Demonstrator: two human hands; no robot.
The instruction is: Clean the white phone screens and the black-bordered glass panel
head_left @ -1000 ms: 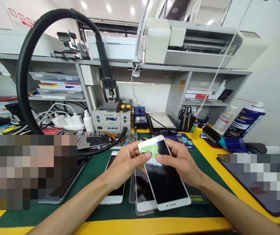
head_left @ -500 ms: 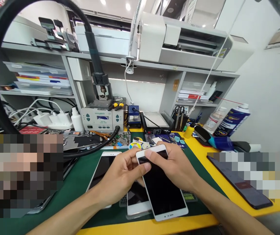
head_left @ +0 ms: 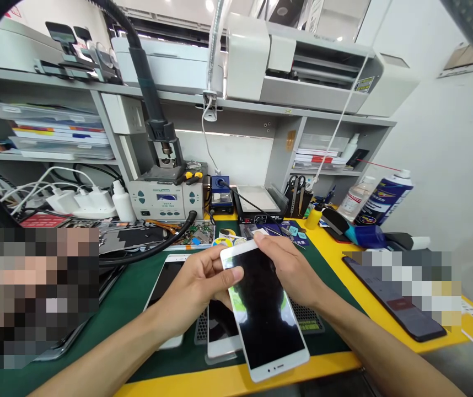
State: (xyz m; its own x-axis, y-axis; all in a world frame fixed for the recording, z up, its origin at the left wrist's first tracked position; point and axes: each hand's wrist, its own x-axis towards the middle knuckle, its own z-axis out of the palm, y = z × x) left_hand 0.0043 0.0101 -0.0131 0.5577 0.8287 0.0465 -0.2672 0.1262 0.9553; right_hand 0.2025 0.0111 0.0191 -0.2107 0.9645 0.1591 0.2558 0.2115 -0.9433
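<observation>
Both my hands hold a white smartphone [head_left: 263,314] with a dark screen, tilted above the green mat [head_left: 137,292]. My left hand [head_left: 197,286] grips its left upper edge, thumb on the glass. My right hand [head_left: 290,270] is closed over the top right corner, fingers curled behind it. Under the held phone lies a second white phone [head_left: 220,333] on a perforated pad [head_left: 308,320]. A third white phone [head_left: 164,286] lies flat to the left.
A hot-air rework station [head_left: 166,198] with a thick black hose [head_left: 145,253] stands behind. Chargers [head_left: 79,201], circuit boards [head_left: 191,237], a spray can [head_left: 383,196], scissors [head_left: 296,184] and a black tablet [head_left: 393,298] crowd the yellow bench [head_left: 344,264]. Shelves and a printer [head_left: 302,71] rise behind.
The held phone has come nearer and lower toward me, tilting so its screen catches a reflection. My right fingers slid from the screen's top to the upper corner. The view shifted left.
</observation>
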